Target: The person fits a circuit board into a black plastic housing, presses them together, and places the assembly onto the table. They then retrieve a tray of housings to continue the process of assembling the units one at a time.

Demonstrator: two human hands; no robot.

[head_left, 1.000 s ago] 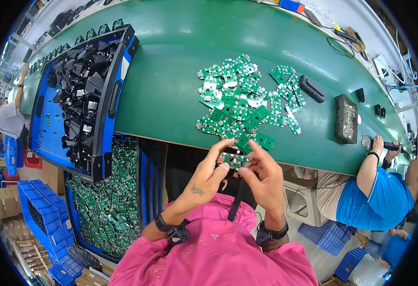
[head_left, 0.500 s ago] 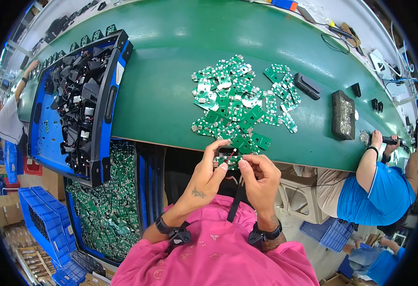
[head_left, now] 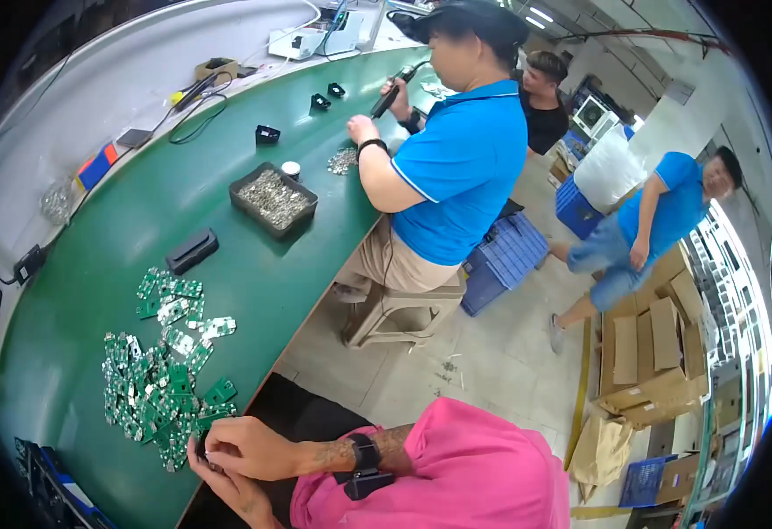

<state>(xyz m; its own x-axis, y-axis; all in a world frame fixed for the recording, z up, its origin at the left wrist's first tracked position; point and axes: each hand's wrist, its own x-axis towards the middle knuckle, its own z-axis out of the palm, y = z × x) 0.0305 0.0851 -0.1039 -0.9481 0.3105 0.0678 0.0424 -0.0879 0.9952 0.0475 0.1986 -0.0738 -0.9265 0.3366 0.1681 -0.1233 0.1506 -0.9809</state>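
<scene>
At the near edge of the green table (head_left: 267, 295), my left hand (head_left: 232, 489) and my right hand (head_left: 252, 443) are close together, fingers closed. Between them only the dark edge of a small piece shows; the fingers hide the rest. In the earlier frame this was a green circuit board with thin red and black wires, pinched by both hands. Just beyond the fingers lies a loose pile of green circuit boards (head_left: 144, 392), and a smaller group of boards (head_left: 173, 300) sits farther off.
A black case (head_left: 192, 251) and a black tray of small metal parts (head_left: 302, 222) stand farther along. A co-worker in a blue shirt (head_left: 470, 167) holds a black handheld tool (head_left: 395, 93). Part of a blue-and-black crate (head_left: 64, 489) shows lower left. Another person (head_left: 668, 194) is across the aisle.
My view has swung to the right, so the boards and my hands now appear at the lower left. My hands remain together, with the board now mostly hidden.
</scene>
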